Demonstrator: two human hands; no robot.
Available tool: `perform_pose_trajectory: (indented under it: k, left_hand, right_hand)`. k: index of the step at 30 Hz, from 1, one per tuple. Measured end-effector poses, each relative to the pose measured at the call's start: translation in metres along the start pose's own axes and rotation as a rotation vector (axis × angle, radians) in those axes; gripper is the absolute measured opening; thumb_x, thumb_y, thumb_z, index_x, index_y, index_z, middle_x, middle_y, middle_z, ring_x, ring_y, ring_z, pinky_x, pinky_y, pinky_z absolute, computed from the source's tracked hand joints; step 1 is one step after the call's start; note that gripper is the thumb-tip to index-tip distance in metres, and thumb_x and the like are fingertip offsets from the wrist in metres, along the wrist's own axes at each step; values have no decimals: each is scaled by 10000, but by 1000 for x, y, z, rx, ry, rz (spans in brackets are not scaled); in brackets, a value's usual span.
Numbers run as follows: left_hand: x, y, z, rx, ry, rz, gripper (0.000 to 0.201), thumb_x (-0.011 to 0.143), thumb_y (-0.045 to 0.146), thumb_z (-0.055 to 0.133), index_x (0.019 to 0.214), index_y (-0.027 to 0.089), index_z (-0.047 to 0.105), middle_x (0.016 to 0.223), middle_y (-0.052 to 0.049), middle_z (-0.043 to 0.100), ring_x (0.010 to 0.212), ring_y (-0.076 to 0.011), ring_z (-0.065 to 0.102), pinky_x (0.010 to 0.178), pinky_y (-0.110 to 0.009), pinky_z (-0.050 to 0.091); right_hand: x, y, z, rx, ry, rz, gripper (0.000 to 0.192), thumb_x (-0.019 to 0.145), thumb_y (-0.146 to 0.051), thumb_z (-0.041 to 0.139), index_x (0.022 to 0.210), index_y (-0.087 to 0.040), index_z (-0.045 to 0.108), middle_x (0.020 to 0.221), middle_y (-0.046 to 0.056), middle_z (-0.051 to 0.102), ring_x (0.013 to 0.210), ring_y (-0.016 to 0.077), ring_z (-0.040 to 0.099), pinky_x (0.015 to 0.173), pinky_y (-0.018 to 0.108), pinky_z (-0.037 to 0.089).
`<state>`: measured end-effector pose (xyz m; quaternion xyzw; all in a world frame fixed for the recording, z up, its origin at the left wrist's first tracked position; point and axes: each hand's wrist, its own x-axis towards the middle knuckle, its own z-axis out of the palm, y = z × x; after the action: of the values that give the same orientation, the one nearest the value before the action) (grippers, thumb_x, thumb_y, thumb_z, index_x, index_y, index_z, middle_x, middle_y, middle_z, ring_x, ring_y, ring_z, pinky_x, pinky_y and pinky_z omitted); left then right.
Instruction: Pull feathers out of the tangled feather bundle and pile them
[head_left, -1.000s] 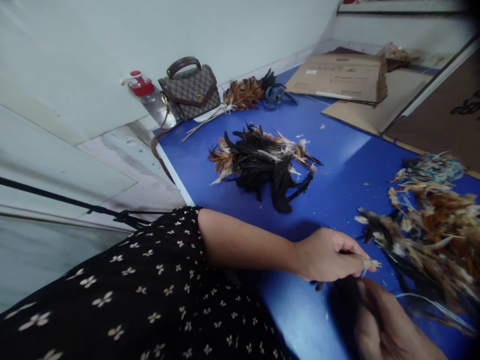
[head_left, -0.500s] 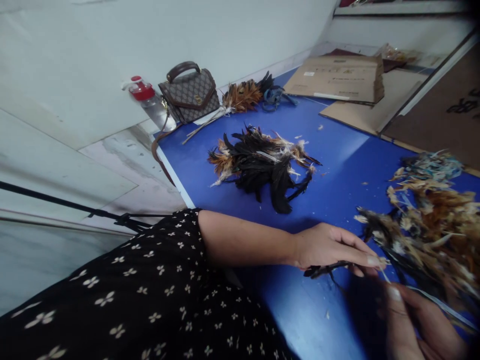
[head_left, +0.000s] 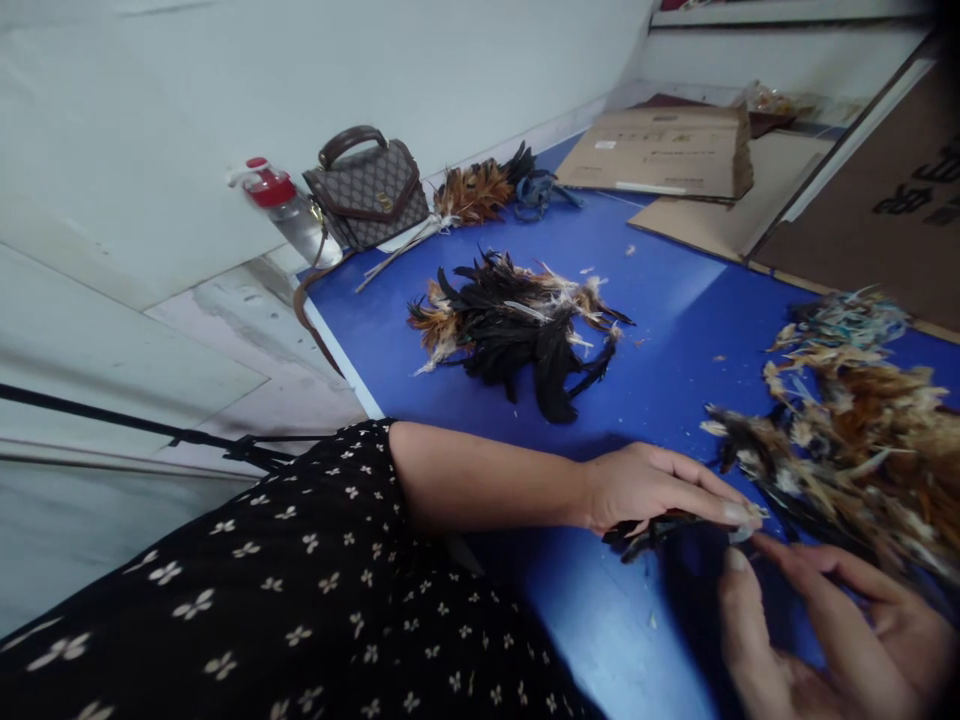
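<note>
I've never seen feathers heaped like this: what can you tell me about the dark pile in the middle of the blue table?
The feather pile is a loose heap of mostly black feathers, with some brown and pale ones at its edges. Their tips stick out in all directions. It lies on the blue table, and neither hand touches it.

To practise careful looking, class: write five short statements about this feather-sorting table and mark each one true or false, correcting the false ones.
1. The left hand holds dark feathers over the blue table. True.
2. The handbag lies on the cardboard boxes. False: it stands at the table's far corner by the wall.
3. The bottle has a red cap. True.
4. The black feather pile touches the left hand. False: it lies apart.
5. The right hand grips the bottle. False: its fingers are spread near the mixed feathers.
</note>
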<state>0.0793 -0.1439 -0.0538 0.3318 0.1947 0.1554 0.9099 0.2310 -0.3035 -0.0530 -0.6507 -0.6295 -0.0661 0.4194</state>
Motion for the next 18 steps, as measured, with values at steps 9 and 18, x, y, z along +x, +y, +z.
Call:
perform_pose_trajectory:
  k: [9,18]
  left_hand:
    - [1,3,3,-40,-78,-95,481,553,367,1122,904,160,867,1093,-59,787,1094,-164,725,1370,-415,398]
    - [4,1,1,-40,-85,-111,453,559,351,1117,888,162,869,1038,-52,799,1036,-172,737,1372,-431,414]
  right_hand:
    - [-11,-8,13,84,36,192,315,1006,-433,853,1213,-198,822,1240,102,732,1030,241,702,992,395,551]
    - [-23,12,9,355,35,518,361,913,-586,901,996,-242,828,1150,81,790,963,258,735,1008,386,603]
